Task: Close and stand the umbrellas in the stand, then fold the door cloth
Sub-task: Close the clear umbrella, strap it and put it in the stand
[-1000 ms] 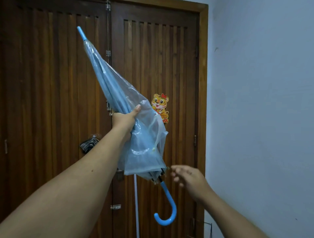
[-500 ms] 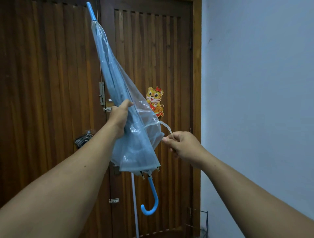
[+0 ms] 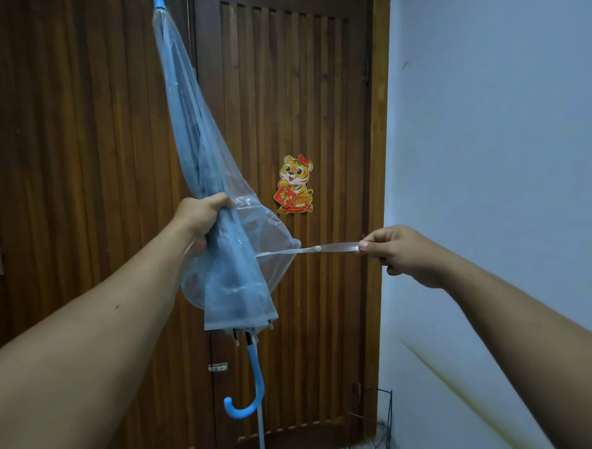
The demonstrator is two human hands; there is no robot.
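Left hand: the left hand (image 3: 200, 218) reaches forward and up from the lower left on an outstretched forearm, its fingers (image 3: 221, 200) clenched round the gathered canopy of a clear blue umbrella (image 3: 205, 179) about midway along its length.
Right hand: the right hand (image 3: 403, 253) extends from the lower right at about the same height, knuckles up, thumb and forefinger pinching the free end of the umbrella's closing strap (image 3: 320, 248).
Strap: pulled out taut and nearly level from the canopy toward the right, with a small white snap button (image 3: 317, 248) partway along it; it is not yet wound round the canopy.
Umbrella, position: held in mid-air in front of a dark wooden slatted door (image 3: 320, 96), between the two hands and clear of the floor.
Umbrella, axis: long axis close to upright, leaning slightly; the blue tip (image 3: 159, 4) points up and to the left at the top edge of the view, the blue hooked handle (image 3: 248, 394) hangs at the bottom, its hook curling toward the left.
Canopy: collapsed but loose, its lower folds billowing out below the left hand.
Stand: a thin black wire stand (image 3: 382, 413) sits on the floor in the corner at lower right, beside the pale blue wall (image 3: 496, 128) and well apart from the umbrella.
Door: a tiger sticker (image 3: 295, 184) is stuck to the slats, just right of the canopy.
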